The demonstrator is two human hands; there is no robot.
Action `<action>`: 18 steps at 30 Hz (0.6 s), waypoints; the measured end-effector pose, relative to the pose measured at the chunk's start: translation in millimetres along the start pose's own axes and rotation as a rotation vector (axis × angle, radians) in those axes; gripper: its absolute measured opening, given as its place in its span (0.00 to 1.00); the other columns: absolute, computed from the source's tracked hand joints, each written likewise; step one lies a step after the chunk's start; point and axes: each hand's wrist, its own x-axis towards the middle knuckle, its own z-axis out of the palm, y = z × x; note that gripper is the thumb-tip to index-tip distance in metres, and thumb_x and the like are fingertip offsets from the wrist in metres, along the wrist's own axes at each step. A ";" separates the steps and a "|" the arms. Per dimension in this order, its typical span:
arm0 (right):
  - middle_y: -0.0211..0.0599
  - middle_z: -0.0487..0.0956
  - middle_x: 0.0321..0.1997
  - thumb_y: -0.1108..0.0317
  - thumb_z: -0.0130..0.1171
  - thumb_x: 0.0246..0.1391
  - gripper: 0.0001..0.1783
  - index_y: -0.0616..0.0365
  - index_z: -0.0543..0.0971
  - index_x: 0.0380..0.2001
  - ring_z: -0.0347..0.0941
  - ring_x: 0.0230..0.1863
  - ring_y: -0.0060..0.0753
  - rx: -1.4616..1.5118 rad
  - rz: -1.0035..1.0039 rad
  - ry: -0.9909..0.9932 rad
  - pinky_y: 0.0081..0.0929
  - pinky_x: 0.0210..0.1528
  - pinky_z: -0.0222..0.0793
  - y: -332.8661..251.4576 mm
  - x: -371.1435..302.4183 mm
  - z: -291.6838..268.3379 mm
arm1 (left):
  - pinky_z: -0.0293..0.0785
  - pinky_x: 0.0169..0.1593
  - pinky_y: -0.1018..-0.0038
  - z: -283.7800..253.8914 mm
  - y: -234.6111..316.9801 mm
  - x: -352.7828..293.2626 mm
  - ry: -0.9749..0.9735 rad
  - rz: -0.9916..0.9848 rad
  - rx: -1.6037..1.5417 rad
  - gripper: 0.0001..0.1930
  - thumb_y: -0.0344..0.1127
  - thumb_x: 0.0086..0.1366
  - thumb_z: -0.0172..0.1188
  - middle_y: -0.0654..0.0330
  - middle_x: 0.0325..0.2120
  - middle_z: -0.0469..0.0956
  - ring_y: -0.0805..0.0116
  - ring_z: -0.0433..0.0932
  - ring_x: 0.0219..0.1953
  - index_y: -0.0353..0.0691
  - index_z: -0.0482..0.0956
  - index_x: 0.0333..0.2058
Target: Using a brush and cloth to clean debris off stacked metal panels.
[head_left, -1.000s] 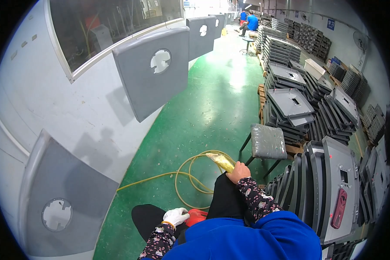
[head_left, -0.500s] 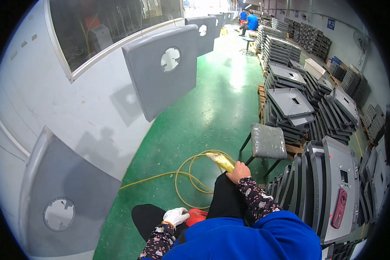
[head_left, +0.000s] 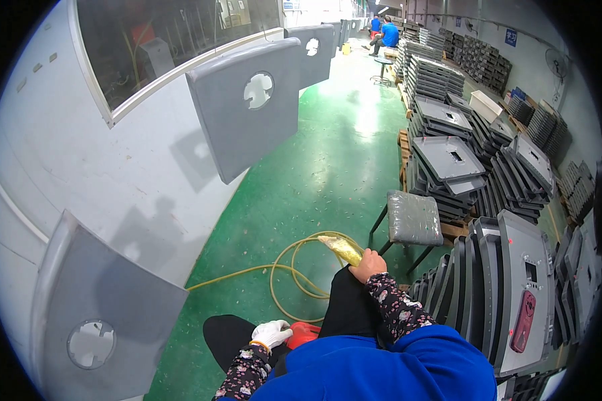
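Just beyond the right knee [head_left: 346, 294], the bare right hand [head_left: 368, 266] had its fingers wrapped round a tapered, shiny yellow object [head_left: 343, 249], pale tip pointing away and leftward. The gloved left hand [head_left: 272, 333] rested by the left knee [head_left: 226, 336], fingers curled; whether they gripped anything could not be told. It looked like a holding pause; moving the object would seem to call for a firm grip clear of the looped hose [head_left: 272, 287]. A padded stool [head_left: 413, 217] crowded the right side, stacked panels [head_left: 525, 247] beyond; a grey panel [head_left: 137, 294] flanked the left.
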 end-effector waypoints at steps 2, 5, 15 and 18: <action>0.48 0.76 0.40 0.49 0.68 0.38 0.33 0.63 0.71 0.41 0.75 0.43 0.48 -0.004 0.000 -0.005 0.40 0.47 0.72 0.5 0.3 0.1 | 0.71 0.50 0.62 -1.2 1.7 -1.2 0.001 -0.002 0.003 0.24 0.57 0.55 0.52 0.54 0.41 0.80 0.53 0.77 0.46 0.53 0.79 0.46; 0.48 0.76 0.40 0.48 0.68 0.38 0.33 0.63 0.71 0.41 0.75 0.43 0.48 -0.005 0.002 -0.009 0.40 0.46 0.73 1.4 0.5 0.3 | 0.71 0.50 0.62 -3.6 4.9 -3.7 0.004 -0.004 -0.004 0.24 0.57 0.54 0.52 0.54 0.41 0.80 0.53 0.78 0.45 0.53 0.79 0.45; 0.49 0.76 0.39 0.49 0.68 0.37 0.33 0.63 0.72 0.40 0.75 0.42 0.48 -0.012 -0.009 -0.001 0.39 0.45 0.73 2.2 0.6 1.1 | 0.71 0.49 0.62 -0.6 2.4 -1.8 0.010 0.011 -0.013 0.24 0.57 0.54 0.52 0.54 0.40 0.81 0.54 0.78 0.45 0.52 0.80 0.45; 0.49 0.76 0.39 0.49 0.68 0.37 0.33 0.63 0.71 0.40 0.75 0.42 0.48 -0.013 -0.010 -0.007 0.39 0.45 0.73 1.7 1.3 -0.3 | 0.71 0.50 0.62 0.1 2.3 -1.2 0.012 0.014 -0.017 0.24 0.57 0.54 0.52 0.55 0.40 0.81 0.54 0.78 0.45 0.52 0.80 0.45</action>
